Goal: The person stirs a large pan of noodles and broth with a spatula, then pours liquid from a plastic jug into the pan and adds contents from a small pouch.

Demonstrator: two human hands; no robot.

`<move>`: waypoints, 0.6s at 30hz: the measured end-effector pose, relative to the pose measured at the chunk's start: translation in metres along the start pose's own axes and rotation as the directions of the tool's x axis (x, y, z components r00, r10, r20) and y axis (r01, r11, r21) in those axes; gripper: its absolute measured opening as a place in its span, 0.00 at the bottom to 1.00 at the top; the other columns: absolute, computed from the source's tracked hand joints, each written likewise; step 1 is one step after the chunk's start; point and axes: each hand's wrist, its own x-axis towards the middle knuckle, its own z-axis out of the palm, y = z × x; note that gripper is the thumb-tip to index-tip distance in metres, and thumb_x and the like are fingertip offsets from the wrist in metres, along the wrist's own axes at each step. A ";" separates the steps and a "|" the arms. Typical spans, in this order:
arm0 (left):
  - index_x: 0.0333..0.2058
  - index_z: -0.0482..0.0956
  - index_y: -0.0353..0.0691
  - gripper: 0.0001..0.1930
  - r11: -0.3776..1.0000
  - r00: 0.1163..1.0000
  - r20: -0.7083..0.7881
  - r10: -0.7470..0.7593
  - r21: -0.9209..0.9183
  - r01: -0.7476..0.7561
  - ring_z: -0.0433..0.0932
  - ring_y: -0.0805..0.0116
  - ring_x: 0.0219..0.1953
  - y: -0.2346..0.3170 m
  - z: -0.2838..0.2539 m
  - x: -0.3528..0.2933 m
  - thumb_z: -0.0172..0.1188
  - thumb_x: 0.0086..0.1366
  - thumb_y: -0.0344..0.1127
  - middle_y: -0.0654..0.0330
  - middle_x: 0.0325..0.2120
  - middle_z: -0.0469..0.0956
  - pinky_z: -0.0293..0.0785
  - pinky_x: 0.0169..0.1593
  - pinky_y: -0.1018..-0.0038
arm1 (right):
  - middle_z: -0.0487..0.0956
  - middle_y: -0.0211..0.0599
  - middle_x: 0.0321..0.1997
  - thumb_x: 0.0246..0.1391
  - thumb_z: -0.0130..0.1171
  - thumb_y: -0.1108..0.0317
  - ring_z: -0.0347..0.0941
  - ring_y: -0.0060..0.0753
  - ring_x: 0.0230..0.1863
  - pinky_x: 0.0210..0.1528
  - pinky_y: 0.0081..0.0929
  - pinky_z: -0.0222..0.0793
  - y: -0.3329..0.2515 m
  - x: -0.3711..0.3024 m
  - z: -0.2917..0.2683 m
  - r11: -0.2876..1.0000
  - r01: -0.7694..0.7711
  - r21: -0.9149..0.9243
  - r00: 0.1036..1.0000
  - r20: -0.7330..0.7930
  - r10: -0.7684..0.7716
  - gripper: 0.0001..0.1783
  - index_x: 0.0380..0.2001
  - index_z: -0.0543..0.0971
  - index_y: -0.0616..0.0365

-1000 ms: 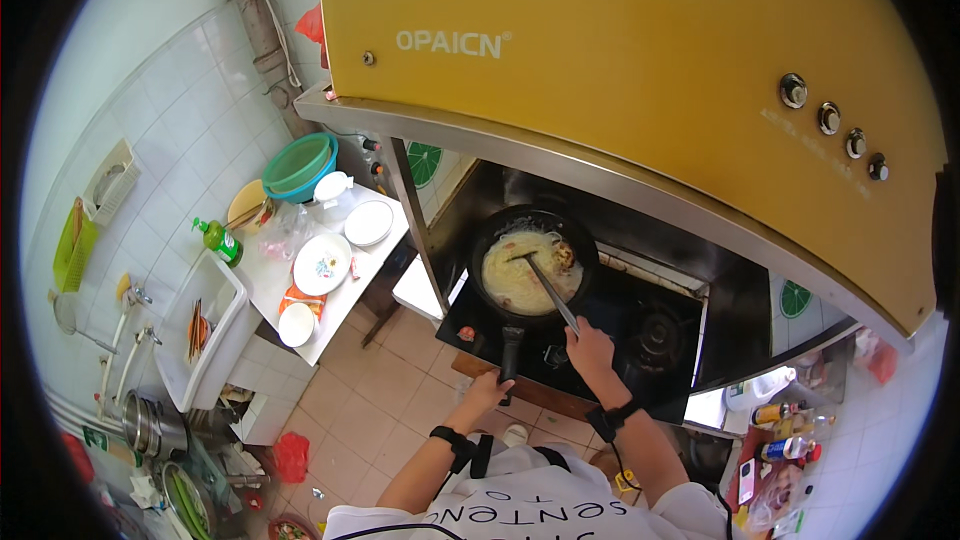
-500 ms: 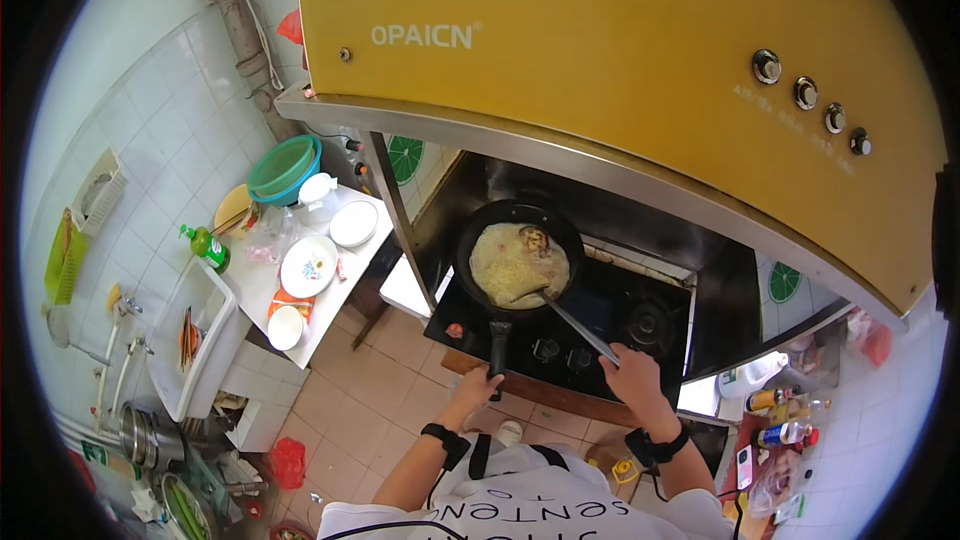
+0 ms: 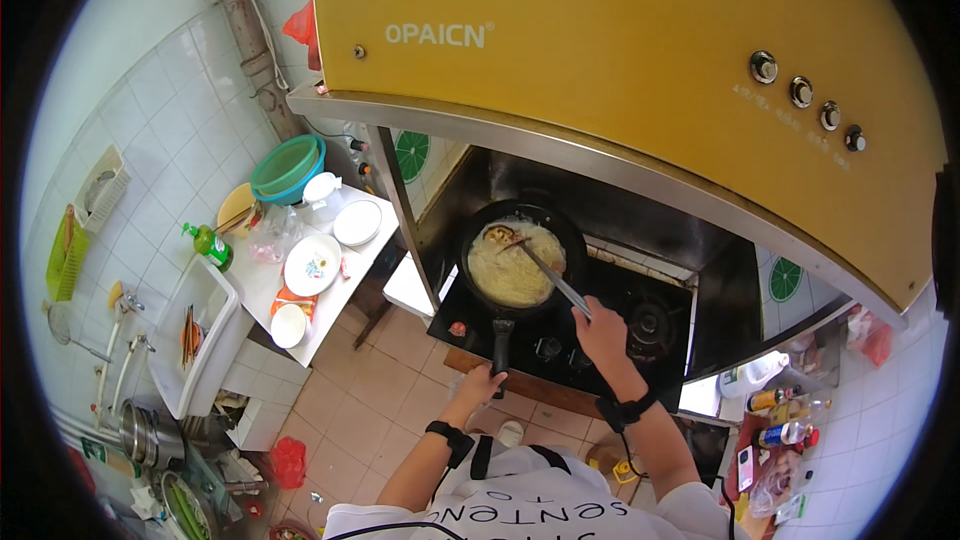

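A black frying pan [image 3: 474, 278] sits on the left part of the black gas stove, with pale yellowish food [image 3: 515, 275] in a bubbling liquid. My left hand [image 3: 482, 386] is closed round its black handle [image 3: 501, 348], which points toward me. My right hand [image 3: 601, 332] grips the metal handle of a cooking spatula [image 3: 556, 280]. Its working end is in the food at the pan's far left half, beside a browned patch [image 3: 500, 234]. The spatula's blade is mostly hidden in the food.
A yellow range hood [image 3: 600, 20] overhangs the stove [image 3: 600, 290], which has a second burner [image 3: 650, 328] on the right. Left stands a white table [image 3: 325, 320] with plates, bowls and basins, beside a sink [image 3: 215, 340]. Bottles [image 3: 785, 435] crowd the right side.
My right hand has moved left and away from me with the spatula. Its working end and the browned patch have shifted to the pan's far left. My left hand keeps the handle.
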 end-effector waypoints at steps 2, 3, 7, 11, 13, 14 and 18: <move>0.31 0.70 0.31 0.17 1.000 1.000 0.012 -0.008 0.014 0.008 0.79 0.61 0.23 -0.001 0.001 0.002 0.56 0.59 0.43 0.50 0.18 0.76 0.73 0.25 0.69 | 0.74 0.45 0.19 0.51 0.52 0.59 0.72 0.48 0.20 0.21 0.40 0.68 0.004 -0.006 0.008 1.000 -0.005 -0.022 0.999 0.034 0.005 0.14 0.35 0.73 0.59; 0.31 0.70 0.31 0.17 0.999 0.999 0.023 -0.023 0.028 0.022 0.79 0.61 0.23 -0.003 0.001 0.002 0.56 0.59 0.43 0.50 0.18 0.76 0.73 0.25 0.69 | 0.74 0.45 0.18 0.51 0.52 0.59 0.72 0.48 0.20 0.21 0.40 0.68 0.005 -0.011 0.010 0.998 -0.022 -0.052 0.996 0.088 0.027 0.14 0.34 0.73 0.59; 0.32 0.71 0.31 0.17 0.997 1.000 -0.001 -0.019 0.070 0.019 0.79 0.61 0.23 -0.002 0.003 0.000 0.56 0.58 0.43 0.50 0.19 0.76 0.73 0.25 0.68 | 0.74 0.45 0.18 0.51 0.52 0.58 0.72 0.48 0.21 0.21 0.40 0.68 0.011 -0.027 -0.006 0.990 -0.063 -0.126 0.975 0.204 0.088 0.14 0.31 0.72 0.59; 0.33 0.71 0.31 0.17 0.999 0.999 -0.027 -0.026 -0.020 0.025 0.79 0.57 0.23 0.000 0.002 -0.001 0.56 0.58 0.43 0.48 0.20 0.77 0.73 0.28 0.65 | 0.75 0.46 0.19 0.50 0.54 0.58 0.73 0.49 0.23 0.24 0.40 0.69 0.014 -0.043 -0.035 0.992 -0.052 -0.112 0.968 0.241 0.078 0.15 0.31 0.74 0.59; 0.33 0.72 0.31 0.17 0.999 0.999 -0.034 -0.012 -0.045 0.010 0.78 0.56 0.23 -0.008 0.006 0.002 0.56 0.58 0.43 0.47 0.21 0.76 0.73 0.30 0.64 | 0.76 0.46 0.20 0.49 0.54 0.57 0.73 0.49 0.23 0.25 0.40 0.70 0.014 -0.047 -0.047 0.992 -0.060 -0.107 0.966 0.243 0.084 0.15 0.32 0.74 0.59; 0.33 0.72 0.31 0.18 0.999 0.997 -0.073 0.040 0.019 -0.039 0.78 0.55 0.24 -0.021 0.011 0.006 0.56 0.58 0.44 0.46 0.21 0.76 0.72 0.30 0.63 | 0.76 0.46 0.21 0.49 0.55 0.57 0.73 0.49 0.24 0.27 0.40 0.70 0.012 -0.048 -0.052 0.993 -0.064 -0.099 0.964 0.250 0.087 0.16 0.33 0.75 0.59; 0.32 0.72 0.31 0.19 1.000 1.000 -0.012 0.014 0.014 -0.014 0.78 0.52 0.25 -0.014 0.006 0.008 0.57 0.57 0.46 0.46 0.21 0.76 0.72 0.31 0.62 | 0.76 0.46 0.21 0.48 0.55 0.57 0.73 0.49 0.25 0.28 0.40 0.70 0.005 -0.045 -0.077 0.989 -0.099 -0.111 0.957 0.263 0.125 0.16 0.33 0.76 0.58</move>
